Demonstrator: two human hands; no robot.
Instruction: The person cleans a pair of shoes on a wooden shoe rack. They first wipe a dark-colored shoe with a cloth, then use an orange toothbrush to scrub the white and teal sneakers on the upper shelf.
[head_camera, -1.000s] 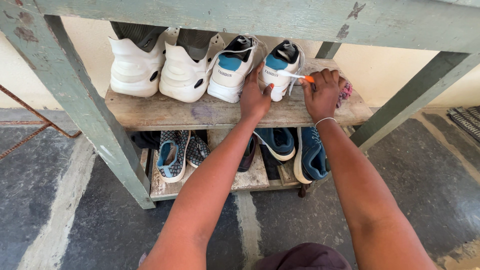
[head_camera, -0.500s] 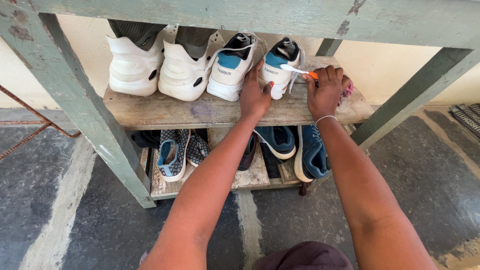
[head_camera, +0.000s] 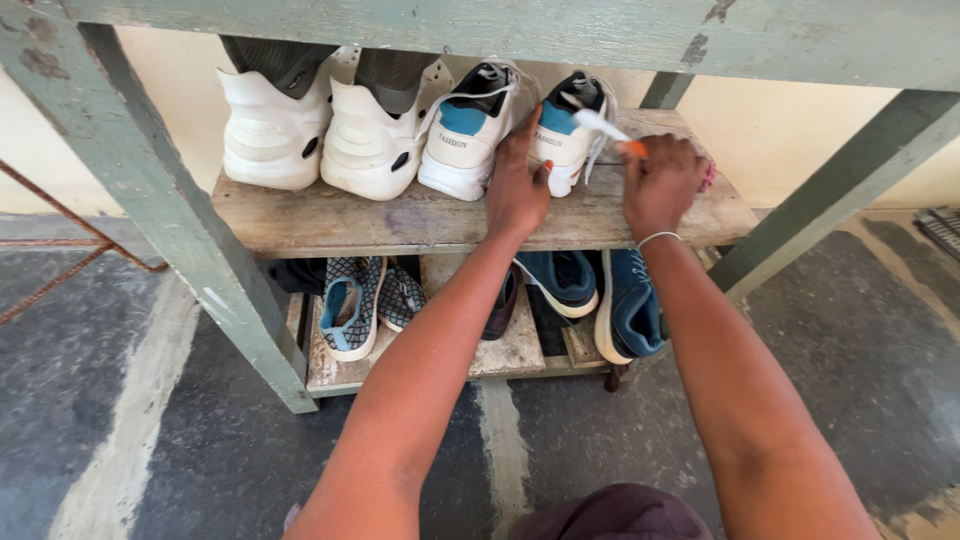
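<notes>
White-and-blue sneaker (head_camera: 568, 140): on wooden shelf (head_camera: 330, 215), toe hidden under the green top beam (head_camera: 500, 30). Left hand (head_camera: 515, 190) laid against its heel, fingers spread. Right hand (head_camera: 662, 182) fisted around an orange-handled toothbrush (head_camera: 605, 128), handle mostly hidden; bristles blurred at the sneaker's heel collar.

Soft, even daylight; sharp focus except slight blur on the moving toothbrush (head_camera: 608, 129).
</notes>
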